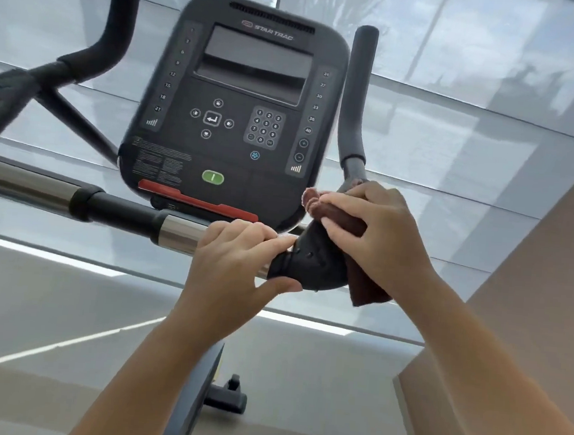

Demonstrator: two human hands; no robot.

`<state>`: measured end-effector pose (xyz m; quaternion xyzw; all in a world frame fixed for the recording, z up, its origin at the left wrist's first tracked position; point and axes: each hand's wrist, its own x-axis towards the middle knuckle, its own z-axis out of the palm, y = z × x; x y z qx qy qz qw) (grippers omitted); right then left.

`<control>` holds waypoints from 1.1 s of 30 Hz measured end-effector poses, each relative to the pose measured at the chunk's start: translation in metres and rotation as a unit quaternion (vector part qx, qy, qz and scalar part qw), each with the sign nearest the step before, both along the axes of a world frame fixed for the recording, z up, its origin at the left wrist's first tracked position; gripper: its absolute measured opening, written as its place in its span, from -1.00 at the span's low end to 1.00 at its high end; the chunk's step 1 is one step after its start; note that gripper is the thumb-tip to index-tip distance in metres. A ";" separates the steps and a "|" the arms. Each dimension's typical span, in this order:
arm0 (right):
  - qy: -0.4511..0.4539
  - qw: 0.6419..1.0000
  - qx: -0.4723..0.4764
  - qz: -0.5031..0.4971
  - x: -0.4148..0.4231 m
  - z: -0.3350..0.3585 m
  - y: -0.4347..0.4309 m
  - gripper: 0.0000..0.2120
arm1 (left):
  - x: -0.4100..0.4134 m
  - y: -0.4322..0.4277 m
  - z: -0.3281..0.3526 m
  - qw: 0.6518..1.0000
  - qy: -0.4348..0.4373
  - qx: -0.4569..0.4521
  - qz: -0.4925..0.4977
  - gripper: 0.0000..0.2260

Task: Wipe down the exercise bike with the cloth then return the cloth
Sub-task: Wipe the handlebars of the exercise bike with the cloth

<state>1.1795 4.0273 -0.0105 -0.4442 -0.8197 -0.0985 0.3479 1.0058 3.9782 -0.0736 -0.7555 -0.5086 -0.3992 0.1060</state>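
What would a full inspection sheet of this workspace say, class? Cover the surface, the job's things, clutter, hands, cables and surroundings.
Surface: exercise bike handlebar, chrome and black sections.
Job's things: brown cloth pressed on the black handlebar joint; console screen dark.
Clutter: nothing seen.
Hands: left hand grips the bar beside the joint; right hand holds the cloth.
Cables: nothing seen.
Surroundings: window blinds behind; beige wall at right.

I see my right hand (377,234) pressing the brown cloth (344,218) against the handlebar joint (313,264) while my left hand (230,264) grips the bar (121,209) below the console (239,110).
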 end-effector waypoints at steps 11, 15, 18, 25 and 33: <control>0.019 0.998 0.004 -0.062 -0.011 -0.004 -0.015 -0.76 | -0.002 0.004 -0.004 1.000 -0.022 0.010 -0.003 -0.50; 0.022 0.998 0.051 -0.038 -0.013 -0.025 -0.036 -0.75 | -0.002 0.004 -0.005 1.000 -0.023 0.005 -0.003 -0.49; 0.023 0.997 0.074 -0.025 -0.010 -0.043 -0.061 -0.74 | -0.001 0.004 -0.004 1.000 -0.022 0.012 -0.003 -0.50; 0.038 0.998 0.025 -0.049 -0.010 -0.012 -0.023 -0.76 | -0.002 0.002 -0.002 1.000 -0.018 0.001 -0.003 -0.56; 0.167 0.977 0.122 -0.043 -0.015 -0.049 -0.041 -0.75 | -0.002 0.001 -0.003 1.000 -0.018 0.000 -0.008 -0.57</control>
